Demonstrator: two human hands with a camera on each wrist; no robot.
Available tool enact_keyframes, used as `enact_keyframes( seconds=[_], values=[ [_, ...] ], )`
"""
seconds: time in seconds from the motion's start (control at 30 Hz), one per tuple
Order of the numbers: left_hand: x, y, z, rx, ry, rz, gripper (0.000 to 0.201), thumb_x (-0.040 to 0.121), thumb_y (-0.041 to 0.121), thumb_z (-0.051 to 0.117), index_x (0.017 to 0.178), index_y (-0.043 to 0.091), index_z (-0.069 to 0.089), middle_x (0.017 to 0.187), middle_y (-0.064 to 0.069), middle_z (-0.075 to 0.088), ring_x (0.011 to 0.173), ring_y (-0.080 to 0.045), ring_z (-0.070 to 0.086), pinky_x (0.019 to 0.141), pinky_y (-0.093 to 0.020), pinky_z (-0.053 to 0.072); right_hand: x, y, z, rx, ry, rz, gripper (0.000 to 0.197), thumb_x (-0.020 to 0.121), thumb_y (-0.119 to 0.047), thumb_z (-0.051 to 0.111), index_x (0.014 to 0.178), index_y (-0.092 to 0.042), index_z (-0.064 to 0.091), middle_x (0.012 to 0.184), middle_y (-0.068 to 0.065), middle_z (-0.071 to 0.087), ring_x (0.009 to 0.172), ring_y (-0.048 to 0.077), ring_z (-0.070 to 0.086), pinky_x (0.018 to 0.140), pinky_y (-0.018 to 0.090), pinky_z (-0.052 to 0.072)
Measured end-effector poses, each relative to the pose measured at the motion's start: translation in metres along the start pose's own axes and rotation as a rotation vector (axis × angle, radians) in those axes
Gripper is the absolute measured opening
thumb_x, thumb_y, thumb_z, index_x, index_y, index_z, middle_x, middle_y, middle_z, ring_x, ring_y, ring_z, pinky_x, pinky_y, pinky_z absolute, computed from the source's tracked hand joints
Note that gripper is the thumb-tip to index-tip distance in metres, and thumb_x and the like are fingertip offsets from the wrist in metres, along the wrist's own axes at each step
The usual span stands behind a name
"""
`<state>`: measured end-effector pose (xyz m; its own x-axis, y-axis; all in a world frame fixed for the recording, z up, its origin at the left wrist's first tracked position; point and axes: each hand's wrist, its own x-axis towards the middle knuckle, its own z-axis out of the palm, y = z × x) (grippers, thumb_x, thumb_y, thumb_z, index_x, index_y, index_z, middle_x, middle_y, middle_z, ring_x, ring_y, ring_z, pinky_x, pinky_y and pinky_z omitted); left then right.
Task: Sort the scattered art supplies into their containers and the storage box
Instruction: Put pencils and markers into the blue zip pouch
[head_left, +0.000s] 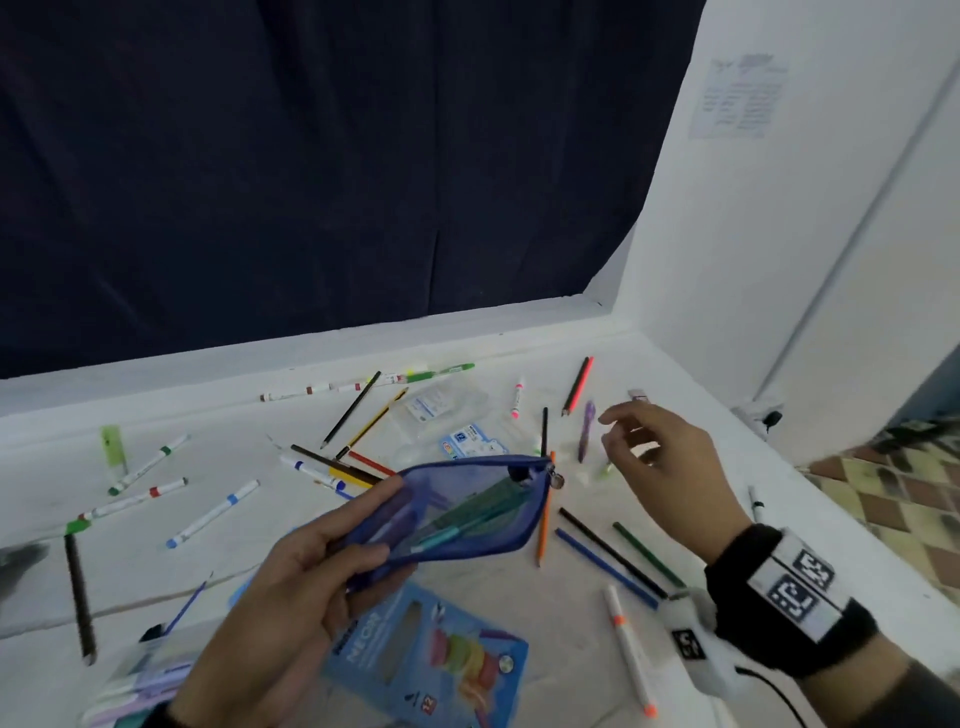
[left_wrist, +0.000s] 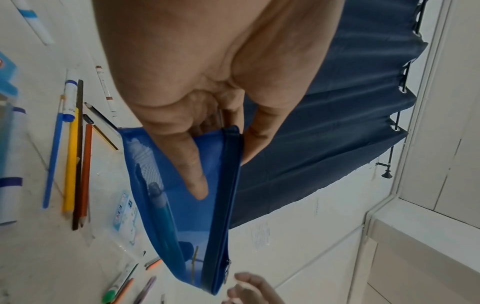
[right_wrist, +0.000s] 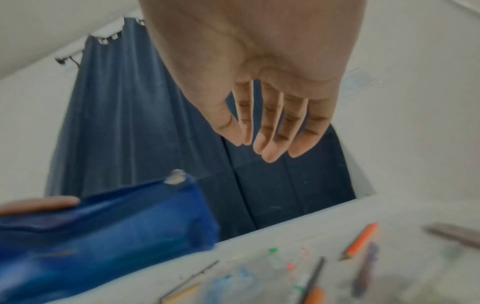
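Observation:
My left hand (head_left: 358, 530) grips a blue mesh zip pouch (head_left: 467, 514) by its left end and holds it above the white surface. Teal and green pens (head_left: 467, 519) show through the mesh. The zip pull (head_left: 557, 480) hangs at the pouch's right end. In the left wrist view the left hand's thumb (left_wrist: 192, 164) presses the pouch (left_wrist: 166, 205) against the fingers behind it. My right hand (head_left: 618, 436) hovers open and empty to the right of the pouch, over a purple pen (head_left: 587, 431). Its straight fingers (right_wrist: 270, 148) show above the pouch (right_wrist: 103, 236) in the right wrist view.
Markers, pencils and pens lie scattered over the white surface (head_left: 363, 592). A blue NEON marker packet (head_left: 431, 654) lies under the pouch, and a clear plastic case (head_left: 447, 410) lies behind it. An orange pencil (head_left: 545, 514) and dark pencils (head_left: 613, 556) lie to the right. A white wall (head_left: 727, 260) rises at the right.

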<state>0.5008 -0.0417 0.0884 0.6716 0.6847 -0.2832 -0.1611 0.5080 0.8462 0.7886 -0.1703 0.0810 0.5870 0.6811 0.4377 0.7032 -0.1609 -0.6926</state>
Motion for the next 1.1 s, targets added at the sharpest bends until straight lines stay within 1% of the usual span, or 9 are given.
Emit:
enact_keyframes(
  seconds=[0.1, 0.23, 0.33, 0.47, 0.6, 0.87, 0.97, 1.03, 1.1],
  values=[
    [0.013, -0.004, 0.009, -0.017, 0.018, 0.024, 0.049, 0.090, -0.012, 0.047, 0.127, 0.012, 0.066, 0.126, -0.002, 0.070, 0.114, -0.020, 0.068, 0.088, -0.039, 0.057, 0.029, 0.054, -0.016, -0.207, -0.084, 0.047, 0.013, 0.086, -0.010, 0.067, 0.091, -0.022, 0.066, 0.082, -0.005, 0.065, 0.072, 0.008, 0.063, 0.070, 0.023, 0.049],
    [0.028, -0.017, 0.029, -0.046, 0.089, 0.088, 0.050, 0.074, -0.006, 0.058, 0.119, 0.010, 0.073, 0.125, -0.004, 0.071, 0.114, -0.021, 0.068, 0.086, -0.042, 0.058, 0.077, 0.116, -0.031, -0.436, -0.268, 0.106, 0.006, 0.087, -0.018, 0.061, 0.083, -0.022, 0.062, 0.082, 0.000, 0.063, 0.079, 0.024, 0.061, 0.069, 0.029, 0.041],
    [0.033, -0.028, 0.050, -0.050, 0.096, 0.144, 0.060, 0.058, 0.004, 0.077, 0.117, 0.015, 0.074, 0.130, -0.006, 0.068, 0.119, -0.023, 0.065, 0.087, -0.041, 0.058, 0.105, 0.148, -0.031, -0.557, -0.424, 0.111, 0.010, 0.087, -0.020, 0.059, 0.096, -0.019, 0.063, 0.087, 0.000, 0.055, 0.091, 0.028, 0.060, 0.072, 0.029, 0.040],
    [0.042, -0.043, 0.083, -0.040, 0.144, 0.218, 0.065, 0.053, 0.007, 0.078, 0.117, 0.016, 0.074, 0.129, -0.006, 0.068, 0.116, -0.023, 0.067, 0.090, -0.042, 0.056, 0.139, 0.181, -0.023, -0.667, -0.581, 0.117, 0.020, 0.091, -0.027, 0.054, 0.109, -0.020, 0.057, 0.098, 0.004, 0.055, 0.101, 0.030, 0.059, 0.074, 0.030, 0.041],
    [0.046, -0.054, 0.110, -0.014, 0.176, 0.253, 0.095, 0.032, 0.031, 0.101, 0.122, 0.017, 0.072, 0.133, -0.005, 0.066, 0.120, -0.023, 0.065, 0.089, -0.041, 0.057, 0.152, 0.201, -0.011, -0.709, -0.702, 0.123, 0.025, 0.091, -0.037, 0.053, 0.103, -0.015, 0.051, 0.108, 0.012, 0.062, 0.098, 0.032, 0.062, 0.075, 0.033, 0.049],
    [0.056, -0.068, 0.139, -0.006, 0.271, 0.243, 0.104, 0.018, 0.034, 0.102, 0.117, 0.019, 0.074, 0.130, -0.003, 0.068, 0.116, -0.024, 0.068, 0.088, -0.043, 0.057, 0.161, 0.208, -0.001, -0.633, -0.712, 0.098, 0.036, 0.088, -0.037, 0.065, 0.108, -0.007, 0.060, 0.109, 0.014, 0.065, 0.098, 0.033, 0.064, 0.074, 0.031, 0.050],
    [0.059, -0.072, 0.143, -0.015, 0.315, 0.236, 0.092, 0.030, 0.028, 0.101, 0.118, 0.017, 0.074, 0.129, -0.004, 0.069, 0.114, -0.025, 0.068, 0.088, -0.045, 0.057, 0.163, 0.206, 0.000, -0.589, -0.696, 0.130, 0.038, 0.086, -0.028, 0.067, 0.115, -0.005, 0.059, 0.116, 0.016, 0.063, 0.102, 0.034, 0.063, 0.078, 0.031, 0.051],
    [0.062, -0.074, 0.143, -0.052, 0.336, 0.227, 0.057, 0.062, 0.010, 0.082, 0.119, 0.016, 0.074, 0.128, -0.005, 0.069, 0.112, -0.025, 0.069, 0.086, -0.044, 0.058, 0.164, 0.205, 0.001, -0.575, -0.707, 0.154, 0.042, 0.084, -0.028, 0.068, 0.118, -0.007, 0.055, 0.121, 0.015, 0.059, 0.103, 0.032, 0.061, 0.081, 0.032, 0.051],
    [0.065, -0.076, 0.143, -0.051, 0.351, 0.206, 0.051, 0.072, -0.001, 0.063, 0.118, 0.016, 0.074, 0.127, -0.005, 0.069, 0.112, -0.026, 0.070, 0.085, -0.043, 0.059, 0.164, 0.204, 0.003, -0.565, -0.731, 0.163, 0.038, 0.082, -0.031, 0.070, 0.109, -0.010, 0.053, 0.119, 0.014, 0.059, 0.095, 0.030, 0.059, 0.077, 0.031, 0.050]
  ],
)
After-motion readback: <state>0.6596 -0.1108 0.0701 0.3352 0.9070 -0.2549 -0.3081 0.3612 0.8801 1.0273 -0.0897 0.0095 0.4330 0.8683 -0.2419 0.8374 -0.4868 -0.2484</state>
